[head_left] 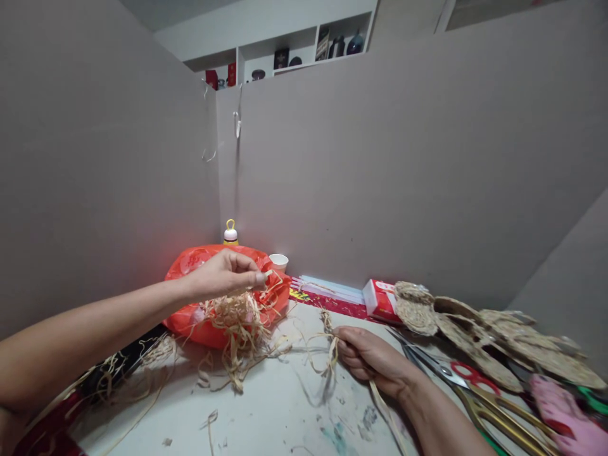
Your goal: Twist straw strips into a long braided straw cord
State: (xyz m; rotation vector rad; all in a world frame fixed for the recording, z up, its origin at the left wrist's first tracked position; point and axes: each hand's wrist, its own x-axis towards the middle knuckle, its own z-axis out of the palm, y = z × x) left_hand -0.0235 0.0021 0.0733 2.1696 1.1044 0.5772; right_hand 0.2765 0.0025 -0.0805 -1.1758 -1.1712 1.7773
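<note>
My left hand is raised over a red plastic bag, thumb and fingers pinched on the end of a pale straw strand. Below it, a tangle of dry straw strands spills from the bag onto the white table. Over the middle of the table, my right hand is closed around a braided straw cord. The braid's tip sticks up past the fingers, and loose strands trail down below the hand. Part of the cord is hidden inside the fist.
Gold-handled scissors and red-handled scissors lie at the right. Behind them are woven straw slippers and a red-and-white box. A white cup and a yellow-looped bottle stand near the grey partition.
</note>
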